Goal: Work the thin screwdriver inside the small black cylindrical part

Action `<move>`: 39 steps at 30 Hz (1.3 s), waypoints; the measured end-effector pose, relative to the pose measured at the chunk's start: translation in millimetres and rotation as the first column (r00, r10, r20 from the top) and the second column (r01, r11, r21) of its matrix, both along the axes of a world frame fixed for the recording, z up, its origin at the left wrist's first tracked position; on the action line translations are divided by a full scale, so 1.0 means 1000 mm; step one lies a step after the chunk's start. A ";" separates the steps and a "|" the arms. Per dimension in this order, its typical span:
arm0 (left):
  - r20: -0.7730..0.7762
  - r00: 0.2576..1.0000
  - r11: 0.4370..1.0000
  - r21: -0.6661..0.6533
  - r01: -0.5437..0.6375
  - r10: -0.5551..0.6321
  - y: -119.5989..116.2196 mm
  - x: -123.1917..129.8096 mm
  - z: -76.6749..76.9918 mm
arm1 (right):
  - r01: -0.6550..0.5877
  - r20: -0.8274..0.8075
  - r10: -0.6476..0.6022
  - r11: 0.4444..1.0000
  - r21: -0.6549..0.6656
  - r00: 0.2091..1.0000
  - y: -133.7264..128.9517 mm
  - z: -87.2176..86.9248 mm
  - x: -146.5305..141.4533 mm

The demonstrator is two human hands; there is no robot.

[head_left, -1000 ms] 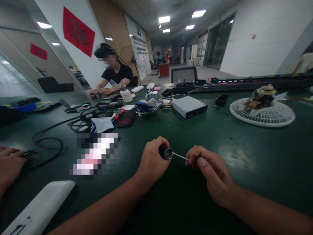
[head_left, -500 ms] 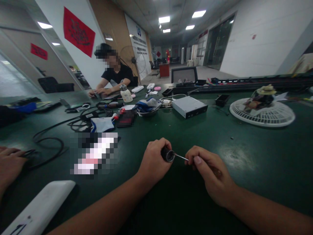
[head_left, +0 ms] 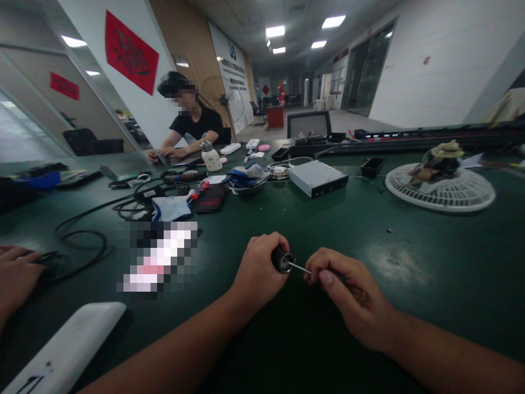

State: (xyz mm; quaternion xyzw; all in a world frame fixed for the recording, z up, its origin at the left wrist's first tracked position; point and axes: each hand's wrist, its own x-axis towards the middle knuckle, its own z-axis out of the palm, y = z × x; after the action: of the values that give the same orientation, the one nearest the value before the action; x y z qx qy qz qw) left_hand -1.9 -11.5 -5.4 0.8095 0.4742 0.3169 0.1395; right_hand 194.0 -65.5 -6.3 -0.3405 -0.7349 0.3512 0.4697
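Observation:
My left hand [head_left: 262, 268] is wrapped round a short black cylindrical part [head_left: 283, 260], its open round end turned toward me. In my right hand [head_left: 344, 290] is a screwdriver [head_left: 301, 267] with a thin metal shaft. Its brownish handle lies mostly hidden in my palm. The shaft's tip is at the open end of the cylinder; I cannot tell how deep it reaches. Both hands are just above the green table [head_left: 328, 219].
A white fan grille with a motor [head_left: 441, 186] lies at right, a grey disc drive [head_left: 318, 178] at centre back. Cloth gloves [head_left: 172, 208], cables [head_left: 102, 238] and a white casing [head_left: 69, 350] are at left. Another person's hand [head_left: 18, 279] rests far left; a co-worker [head_left: 197, 126] sits across.
My right hand has shifted slightly left toward the cylinder, and the screwdriver's tip has moved from the rim to its open end. My left hand is nearly still.

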 end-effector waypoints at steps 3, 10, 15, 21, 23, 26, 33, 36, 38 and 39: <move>-0.004 1.000 1.000 0.004 0.011 -0.011 0.000 0.001 0.000 | 0.008 0.018 -0.009 1.000 0.020 1.000 0.000 0.000 0.000; -0.001 1.000 1.000 -0.002 0.017 -0.017 -0.001 0.000 0.000 | 0.076 -0.020 -0.075 0.997 0.017 0.997 0.000 -0.001 0.000; 0.000 1.000 1.000 -0.010 0.023 -0.023 0.000 -0.001 -0.002 | -0.008 0.030 0.007 1.000 0.024 1.000 -0.001 -0.001 0.000; 0.000 1.000 1.000 0.000 0.030 -0.030 0.000 0.000 -0.001 | 0.114 0.002 -0.114 0.994 0.000 0.994 0.000 -0.002 -0.001; 0.003 1.000 1.000 0.004 0.021 -0.021 0.000 0.000 -0.001 | 0.047 0.004 -0.048 0.999 0.008 0.999 -0.001 -0.001 -0.001; 0.002 1.000 1.000 0.003 0.031 -0.031 0.000 -0.001 -0.001 | -0.022 0.024 0.021 1.000 0.019 0.999 -0.002 0.000 0.000; -0.002 1.000 1.000 -0.005 0.029 -0.029 -0.001 0.000 0.000 | 0.106 -0.013 -0.106 0.994 0.000 0.994 -0.001 -0.003 -0.001; -0.004 1.000 1.000 -0.001 0.019 -0.019 -0.001 0.000 0.001 | 0.014 -0.002 -0.014 1.000 0.008 1.000 0.000 -0.002 -0.001; -0.010 1.000 1.000 -0.004 0.020 -0.020 -0.001 -0.001 0.000 | -0.007 0.012 0.007 1.000 0.007 1.000 -0.001 -0.001 0.000; -0.012 1.000 1.000 -0.007 0.022 -0.022 0.000 -0.001 0.000 | 0.004 0.017 -0.004 1.000 0.001 1.000 -0.002 -0.001 0.000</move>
State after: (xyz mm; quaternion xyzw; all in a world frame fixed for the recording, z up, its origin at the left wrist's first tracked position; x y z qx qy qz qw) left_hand -3.0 -11.9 -5.8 0.8161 0.4671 0.3089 0.1429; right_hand 193.9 -67.3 -7.3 -0.3445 -0.7385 0.3469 0.4643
